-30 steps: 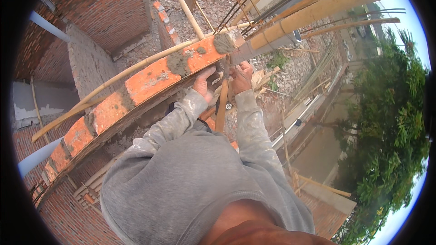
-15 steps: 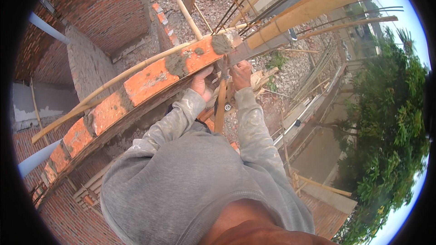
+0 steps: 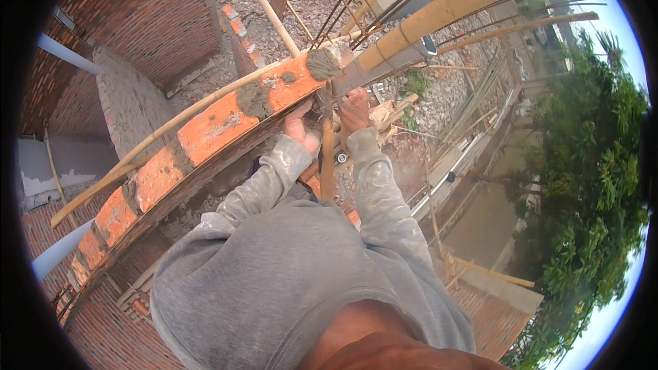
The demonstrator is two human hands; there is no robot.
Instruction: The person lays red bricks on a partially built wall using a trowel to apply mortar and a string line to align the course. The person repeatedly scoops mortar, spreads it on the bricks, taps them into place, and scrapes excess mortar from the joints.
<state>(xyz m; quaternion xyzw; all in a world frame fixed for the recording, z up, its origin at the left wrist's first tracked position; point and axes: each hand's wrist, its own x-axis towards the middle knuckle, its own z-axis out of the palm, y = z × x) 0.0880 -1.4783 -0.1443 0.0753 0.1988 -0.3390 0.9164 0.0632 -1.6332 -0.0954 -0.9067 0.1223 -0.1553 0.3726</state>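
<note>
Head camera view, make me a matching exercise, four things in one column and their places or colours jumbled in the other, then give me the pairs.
Column one:
1. left hand
2. right hand
3. leafy tree
4. brick row

Column two:
A. green, at the right of the picture
B. close beside the wooden strip, on its right
C. orange, with grey mortar patches on top
D. just left of that strip, by the bricks' near edge

Pairs: 1-D, 2-B, 3-A, 4-C
</note>
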